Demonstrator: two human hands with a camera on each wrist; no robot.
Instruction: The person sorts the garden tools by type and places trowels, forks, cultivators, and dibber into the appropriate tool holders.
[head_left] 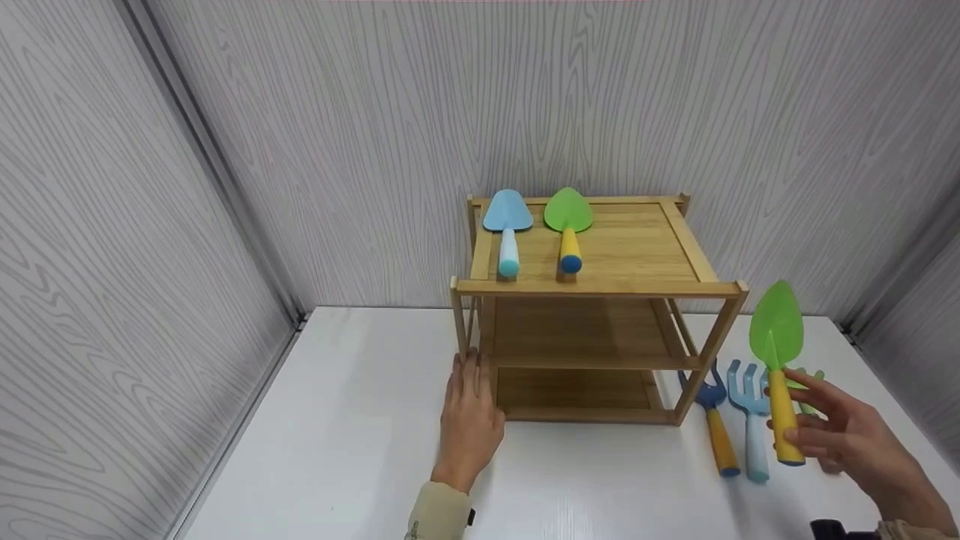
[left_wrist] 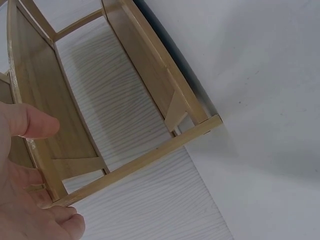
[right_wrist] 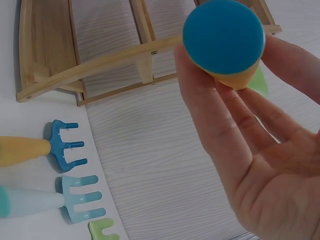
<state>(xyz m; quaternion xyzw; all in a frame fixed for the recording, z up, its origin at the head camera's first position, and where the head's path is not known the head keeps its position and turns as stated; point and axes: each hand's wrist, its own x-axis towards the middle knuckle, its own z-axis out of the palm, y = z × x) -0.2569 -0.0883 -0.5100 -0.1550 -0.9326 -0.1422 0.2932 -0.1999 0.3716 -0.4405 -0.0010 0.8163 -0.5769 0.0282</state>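
Observation:
My right hand (head_left: 847,431) pinches the yellow handle of a toy trowel (head_left: 776,330) with a narrow green blade pointing up. In the right wrist view its blue handle end (right_wrist: 223,37) faces the camera, between thumb and fingers. My left hand (head_left: 471,420) touches the front left leg of a wooden three-tier rack (head_left: 600,288), fingers fairly straight; the left wrist view shows the thumb (left_wrist: 37,124) apart from them. On the top tier lie a light blue toy shovel (head_left: 508,214) and a wider green toy trowel (head_left: 568,210) with a yellow handle.
Right of the rack on the white table (head_left: 360,420) lie a dark blue toy fork (head_left: 712,397) with an orange-yellow handle and a light blue toy rake (head_left: 750,397). A green toy rake (right_wrist: 102,230) is partly hidden behind my right hand. Wood-grain panels (head_left: 375,150) enclose the table.

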